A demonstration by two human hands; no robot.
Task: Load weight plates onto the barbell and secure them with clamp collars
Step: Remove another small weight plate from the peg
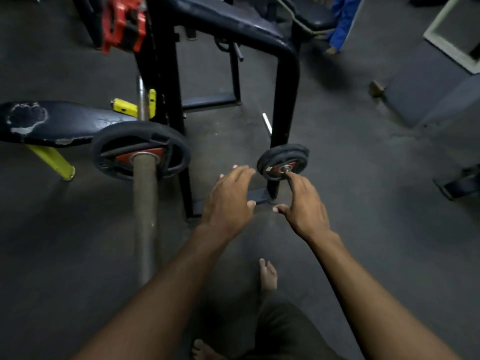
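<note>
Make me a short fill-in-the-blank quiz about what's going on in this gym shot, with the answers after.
1. The large plate is already slid onto the ____.
2. The right hand touches the hub of the small plate with its ____ finger.
3. The left hand is open and holds ____.
4. The small plate sits on a peg at the foot of the black ____.

Answers: barbell; index; nothing; rack
</note>
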